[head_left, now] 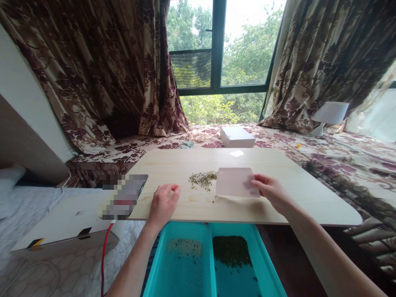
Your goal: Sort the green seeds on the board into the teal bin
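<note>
Daylight is entering through the window and is providing the main visible illumination. The sky area is overexposing to near white; the foliage below it is retaining detail. The curtains are falling into shade, darkest at the upper corners. The worktop is receiving bright, even light, and shadows on it are remaining soft and faint. The translucent sheet is diffusing the outlines of the fingers behind it. The wide-angle view is stretching the forearms and outer furnishings toward the edges. Blur is softening the lower right margin. Coarse pixelation is masking the device at left; its surface detail is not resolving.
</note>
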`<state>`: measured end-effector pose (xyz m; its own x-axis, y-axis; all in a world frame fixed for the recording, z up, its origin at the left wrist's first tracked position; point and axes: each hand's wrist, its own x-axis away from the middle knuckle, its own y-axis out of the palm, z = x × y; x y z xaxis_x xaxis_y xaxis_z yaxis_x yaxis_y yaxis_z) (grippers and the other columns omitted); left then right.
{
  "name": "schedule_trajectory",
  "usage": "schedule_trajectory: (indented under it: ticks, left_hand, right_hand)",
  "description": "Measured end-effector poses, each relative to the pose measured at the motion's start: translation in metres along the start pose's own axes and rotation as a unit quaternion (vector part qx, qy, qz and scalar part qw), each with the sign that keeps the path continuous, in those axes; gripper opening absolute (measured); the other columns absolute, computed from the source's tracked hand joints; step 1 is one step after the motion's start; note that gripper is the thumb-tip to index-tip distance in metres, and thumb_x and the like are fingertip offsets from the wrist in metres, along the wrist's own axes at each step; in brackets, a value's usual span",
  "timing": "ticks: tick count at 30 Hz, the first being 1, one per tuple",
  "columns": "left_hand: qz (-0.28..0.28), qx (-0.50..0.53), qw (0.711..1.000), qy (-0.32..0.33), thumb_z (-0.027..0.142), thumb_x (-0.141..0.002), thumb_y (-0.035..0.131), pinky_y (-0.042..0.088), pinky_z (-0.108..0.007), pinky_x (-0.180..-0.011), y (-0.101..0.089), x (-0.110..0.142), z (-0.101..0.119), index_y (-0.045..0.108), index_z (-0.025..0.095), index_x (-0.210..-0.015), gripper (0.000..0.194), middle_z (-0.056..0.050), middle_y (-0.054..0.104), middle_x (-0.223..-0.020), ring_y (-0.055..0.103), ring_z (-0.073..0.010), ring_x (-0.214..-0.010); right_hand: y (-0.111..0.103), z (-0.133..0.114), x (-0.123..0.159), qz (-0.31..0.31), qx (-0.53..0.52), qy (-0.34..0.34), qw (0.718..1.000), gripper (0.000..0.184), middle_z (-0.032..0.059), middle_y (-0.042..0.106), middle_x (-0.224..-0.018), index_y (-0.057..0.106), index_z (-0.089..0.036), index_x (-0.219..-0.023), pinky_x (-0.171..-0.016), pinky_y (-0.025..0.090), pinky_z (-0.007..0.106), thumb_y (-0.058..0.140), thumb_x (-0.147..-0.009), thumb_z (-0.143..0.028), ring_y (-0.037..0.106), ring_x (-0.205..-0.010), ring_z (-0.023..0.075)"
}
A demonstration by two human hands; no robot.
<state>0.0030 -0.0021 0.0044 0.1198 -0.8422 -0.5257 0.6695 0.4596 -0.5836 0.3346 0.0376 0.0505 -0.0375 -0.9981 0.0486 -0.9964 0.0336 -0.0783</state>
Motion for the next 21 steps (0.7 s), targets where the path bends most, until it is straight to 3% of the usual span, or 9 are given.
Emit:
schedule_trajectory:
  ticks: [7,12,21]
  left_hand:
    - [-0.001,-0.001,1.000,0.000,0.038,-0.085,0.047,0.044,-0.039,-0.089,0.000,0.000,0.001,0.065,0.021,-0.085,0.025,-0.003,0.068,-0.089,0.058,-0.0228,-0.094]
    - [-0.002,0.000,1.000,0.002,0.039,-0.085,0.047,0.044,-0.038,-0.088,0.000,-0.001,0.001,0.066,0.022,-0.085,0.025,-0.003,0.068,-0.088,0.058,-0.0225,-0.093]
    - [-0.001,0.005,1.000,0.001,0.039,-0.085,0.047,0.044,-0.038,-0.089,0.000,0.000,-0.001,0.065,0.021,-0.087,0.026,-0.004,0.068,-0.090,0.058,-0.0226,-0.095]
  right_hand:
    - [0.004,-0.002,0.002,-0.027,-0.005,-0.015,0.999,0.021,0.0051,0.075,-0.084,0.070,-0.020,-0.085,-0.060,0.051,0.026,0.067,-0.066,-0.027,0.067,-0.069,0.0174]
    - [0.025,-0.005,-0.007,-0.078,-0.021,-0.036,0.996,0.020,0.0021,0.072,-0.076,0.067,-0.019,-0.077,-0.067,0.049,0.029,0.060,-0.059,-0.018,0.064,-0.071,0.0171]
    - [0.058,-0.011,-0.018,-0.174,0.021,-0.052,0.983,0.022,-0.0022,0.062,-0.067,0.065,-0.016,-0.071,-0.060,0.038,0.025,0.051,-0.054,-0.014,0.053,-0.063,0.0125]
